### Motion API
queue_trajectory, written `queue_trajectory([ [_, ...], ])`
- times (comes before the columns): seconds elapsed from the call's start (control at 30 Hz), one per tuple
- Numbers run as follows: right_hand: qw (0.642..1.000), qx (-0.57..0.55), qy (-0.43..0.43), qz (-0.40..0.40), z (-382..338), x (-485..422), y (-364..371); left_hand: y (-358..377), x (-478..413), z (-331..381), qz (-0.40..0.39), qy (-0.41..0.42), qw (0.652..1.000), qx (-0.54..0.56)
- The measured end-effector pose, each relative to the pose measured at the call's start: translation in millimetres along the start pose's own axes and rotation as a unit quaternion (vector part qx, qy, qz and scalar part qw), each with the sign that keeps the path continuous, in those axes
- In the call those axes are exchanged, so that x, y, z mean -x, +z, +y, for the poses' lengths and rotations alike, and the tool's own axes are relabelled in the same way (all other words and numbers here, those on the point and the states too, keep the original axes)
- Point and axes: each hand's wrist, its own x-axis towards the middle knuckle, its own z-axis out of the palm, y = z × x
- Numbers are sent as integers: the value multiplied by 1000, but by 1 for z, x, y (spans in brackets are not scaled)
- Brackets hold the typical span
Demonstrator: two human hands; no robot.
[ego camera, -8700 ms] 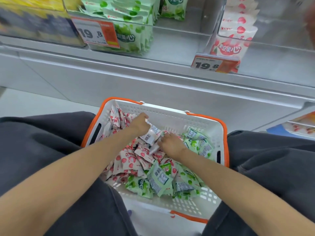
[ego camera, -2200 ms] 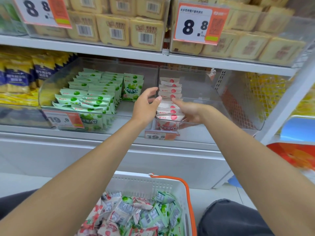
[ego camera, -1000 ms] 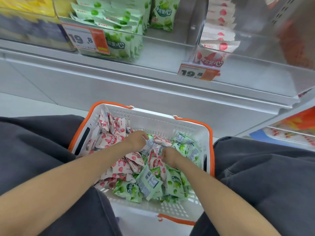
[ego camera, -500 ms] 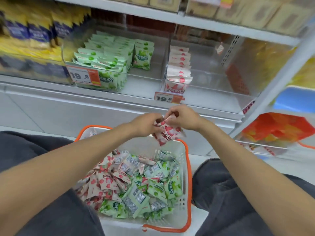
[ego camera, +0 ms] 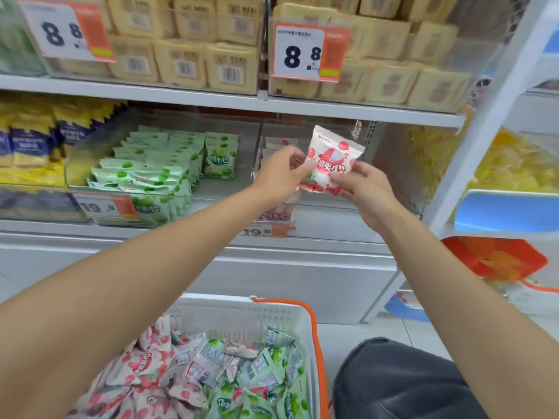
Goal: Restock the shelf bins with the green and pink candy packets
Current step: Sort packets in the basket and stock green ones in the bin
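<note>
Both hands hold one pink candy packet (ego camera: 331, 160) upright in front of the clear pink-packet bin (ego camera: 390, 164). My left hand (ego camera: 279, 173) pinches its left edge and my right hand (ego camera: 361, 189) grips its lower right corner. A row of pink packets (ego camera: 273, 214) stands in that bin, mostly hidden behind my left hand. To the left, the clear green-packet bin (ego camera: 90, 137) holds several rows of green packets (ego camera: 157, 170). Below, the white basket with an orange rim (ego camera: 316, 337) holds several loose pink and green packets (ego camera: 211, 373).
The upper shelf (ego camera: 211, 99) carries tan boxed snacks behind 8.8 price tags (ego camera: 308, 54). Yellow and blue bags (ego camera: 30, 143) sit left of the green bin. A white upright post (ego camera: 481, 116) stands to the right, with a blue shelf edge (ego camera: 508, 210) beyond. My dark-clad knee (ego camera: 399, 382) is at lower right.
Both hands have risen from just above the basket to bin height with the pink packet, now held upright and facing me. The view has tilted up toward the shelves.
</note>
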Motion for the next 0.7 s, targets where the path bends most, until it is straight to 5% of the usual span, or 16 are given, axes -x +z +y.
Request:
queue_trajectory([
  [0.13, 993, 51, 19, 106, 1, -73, -10, 11, -55, -24, -25, -20, 978, -206],
  [0.27, 989, 100, 48, 94, 18, -140, 6, 27, -77, -61, -136, -68, 923, -353],
  [0.4, 951, 293, 49, 90, 40, -188, 19, 34, -77, -78, -125, -29, 914, -385],
  [0.5, 949, 303, 73, 41, 71, -217, 27, 36, -74, -77, -110, -25, 917, -383],
  [0.7, 936, 333, 41, 101, 94, -235, 34, 38, -76, -81, -99, -21, 906, -411],
])
